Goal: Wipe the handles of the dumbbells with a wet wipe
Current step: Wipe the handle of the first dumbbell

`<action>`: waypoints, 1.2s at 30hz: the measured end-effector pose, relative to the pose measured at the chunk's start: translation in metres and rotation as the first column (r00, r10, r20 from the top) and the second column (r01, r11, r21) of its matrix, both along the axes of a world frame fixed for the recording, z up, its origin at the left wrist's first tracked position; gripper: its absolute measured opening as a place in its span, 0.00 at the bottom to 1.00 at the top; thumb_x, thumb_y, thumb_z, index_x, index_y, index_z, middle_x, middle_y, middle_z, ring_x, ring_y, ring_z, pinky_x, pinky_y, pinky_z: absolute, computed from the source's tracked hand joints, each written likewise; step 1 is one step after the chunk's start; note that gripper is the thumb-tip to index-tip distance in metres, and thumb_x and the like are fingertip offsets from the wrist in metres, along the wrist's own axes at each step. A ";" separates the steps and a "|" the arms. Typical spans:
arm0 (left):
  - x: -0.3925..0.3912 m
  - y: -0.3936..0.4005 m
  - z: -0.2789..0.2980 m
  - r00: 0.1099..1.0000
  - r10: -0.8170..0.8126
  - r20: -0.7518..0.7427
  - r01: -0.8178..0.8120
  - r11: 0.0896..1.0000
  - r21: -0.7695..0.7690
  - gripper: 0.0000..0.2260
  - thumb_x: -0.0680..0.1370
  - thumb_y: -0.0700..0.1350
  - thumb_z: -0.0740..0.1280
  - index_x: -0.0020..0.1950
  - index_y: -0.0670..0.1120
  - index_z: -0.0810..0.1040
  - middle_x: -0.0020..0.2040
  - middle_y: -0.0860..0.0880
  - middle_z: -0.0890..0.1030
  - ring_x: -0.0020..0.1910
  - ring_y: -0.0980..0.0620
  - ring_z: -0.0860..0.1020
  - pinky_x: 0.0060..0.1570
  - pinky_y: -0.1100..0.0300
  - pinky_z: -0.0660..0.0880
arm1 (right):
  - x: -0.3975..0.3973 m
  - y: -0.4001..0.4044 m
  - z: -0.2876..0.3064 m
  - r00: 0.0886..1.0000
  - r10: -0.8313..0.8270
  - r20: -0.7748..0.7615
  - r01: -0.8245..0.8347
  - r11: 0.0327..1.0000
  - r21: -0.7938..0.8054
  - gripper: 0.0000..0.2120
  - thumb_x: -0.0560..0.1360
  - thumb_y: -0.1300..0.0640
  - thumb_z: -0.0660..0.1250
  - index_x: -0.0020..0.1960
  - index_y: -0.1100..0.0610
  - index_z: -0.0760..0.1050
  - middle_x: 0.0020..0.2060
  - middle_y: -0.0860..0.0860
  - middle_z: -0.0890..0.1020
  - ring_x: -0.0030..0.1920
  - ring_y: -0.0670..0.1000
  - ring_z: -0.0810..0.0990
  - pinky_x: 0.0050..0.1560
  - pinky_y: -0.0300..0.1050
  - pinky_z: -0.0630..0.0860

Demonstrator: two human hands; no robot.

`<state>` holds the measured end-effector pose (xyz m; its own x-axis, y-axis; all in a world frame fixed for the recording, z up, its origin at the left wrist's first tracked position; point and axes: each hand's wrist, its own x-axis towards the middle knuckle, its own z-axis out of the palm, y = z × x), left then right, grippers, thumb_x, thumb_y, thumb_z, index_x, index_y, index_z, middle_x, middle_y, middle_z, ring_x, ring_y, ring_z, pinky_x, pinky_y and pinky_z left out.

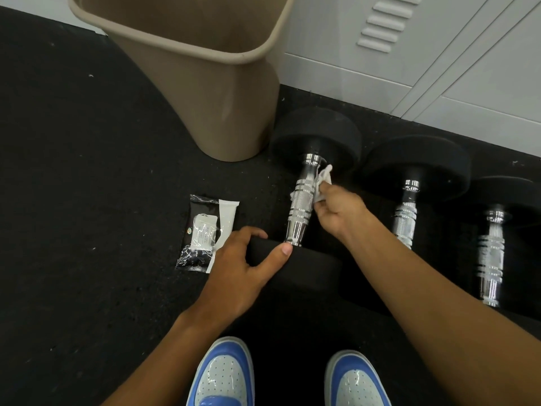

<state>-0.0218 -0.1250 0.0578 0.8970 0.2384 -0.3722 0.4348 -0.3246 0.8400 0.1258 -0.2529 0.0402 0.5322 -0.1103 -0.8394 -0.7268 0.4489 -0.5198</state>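
The black rubber floor (87,200) fills most of my view, with white lockers (439,54) along the far right and a tan waste bin (205,83) standing on the floor up ahead of me. Three dumbbells lie side by side on the floor in front of the lockers, their chrome handles pointing toward me. The first dumbbell (316,136) sits just right of the bin's base; the second dumbbell (415,165) is next to it, and the third dumbbell (497,200) lies farthest right, partly behind my right forearm.

My left hand (243,268) grips the near black head of the first dumbbell, fingers curled over its top edge and thumb stretched along its face toward the end of the handle (301,203). My right hand (336,209) pinches a crumpled white wet wipe (323,183) against the right side of that knurled handle, near its far end, with a bit of wipe showing on the handle's left side too.

A dark pack of wipes (205,232) with a white flap lies flat on the floor just left of my left hand. My blue and white shoes (225,373) show at the bottom edge.
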 end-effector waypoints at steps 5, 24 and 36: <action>0.000 0.001 0.000 1.000 -0.001 -0.004 0.001 1.000 -0.014 0.25 0.63 0.71 0.63 0.49 0.55 0.76 0.45 0.55 0.78 0.43 0.61 0.77 0.41 0.71 0.70 | 0.005 -0.013 0.010 0.968 0.248 -0.024 -0.240 0.954 0.178 0.09 0.80 0.64 0.54 0.51 0.63 0.73 0.43 0.59 0.79 0.44 0.55 0.80 0.45 0.52 0.79; 0.000 0.002 0.001 1.000 -0.003 -0.013 0.003 1.000 -0.015 0.24 0.63 0.71 0.63 0.49 0.55 0.76 0.45 0.54 0.79 0.43 0.60 0.77 0.41 0.70 0.70 | 0.030 -0.014 0.014 0.911 0.413 0.016 -0.413 0.910 0.023 0.14 0.79 0.70 0.54 0.61 0.67 0.72 0.54 0.59 0.80 0.43 0.53 0.81 0.48 0.45 0.78; 0.000 0.002 -0.001 1.000 -0.001 -0.019 0.001 1.000 -0.009 0.24 0.62 0.71 0.63 0.49 0.56 0.76 0.46 0.54 0.79 0.45 0.59 0.77 0.43 0.68 0.71 | 0.026 -0.018 0.016 0.822 0.569 -0.027 -0.570 0.822 -0.019 0.16 0.77 0.72 0.51 0.54 0.63 0.75 0.50 0.58 0.82 0.48 0.54 0.81 0.61 0.55 0.72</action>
